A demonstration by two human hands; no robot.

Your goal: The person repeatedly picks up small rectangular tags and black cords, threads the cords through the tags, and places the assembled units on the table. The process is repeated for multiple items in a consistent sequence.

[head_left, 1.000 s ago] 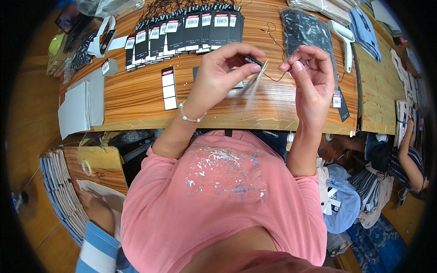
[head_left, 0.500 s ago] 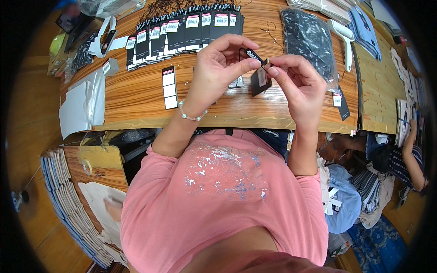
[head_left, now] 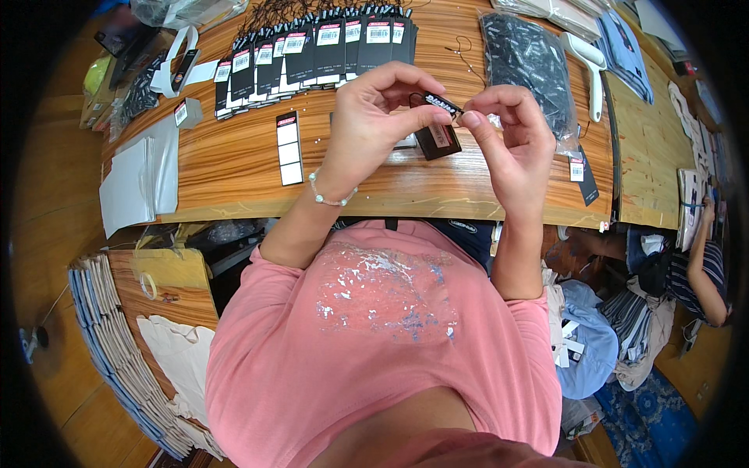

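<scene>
Above the near part of the wooden table, my left hand (head_left: pixel 373 113) pinches a small black string seal (head_left: pixel 441 103) with pale lettering. My right hand (head_left: pixel 511 129) has thumb and forefinger closed at the seal's other end, where the thin dark string seems to run; the fingertips cover most of it. Below the fingertips hangs a black hang tag (head_left: pixel 427 147) with a pink-and-white sticker on it. Behind my left fingers, partly hidden, another tag lies on the table. Fanned at the back are several black hang tags (head_left: pixel 330 54) with white stickers and dark strings.
A strip of white stickers (head_left: pixel 289 152) lies left of my hands. A clear bag of black string seals (head_left: pixel 527 74) and a white-handled tool (head_left: pixel 587 70) are at the right. White sheets (head_left: pixel 129 183) lie at the left edge. Folded garments (head_left: pixel 117 343) and another person's arm (head_left: pixel 706 285) flank the table.
The hanging tag has swung left and turned, so its sticker shows more plainly. The seal has tilted slightly and lowered between my fingers. A blurred hand at the lower left is gone from view.
</scene>
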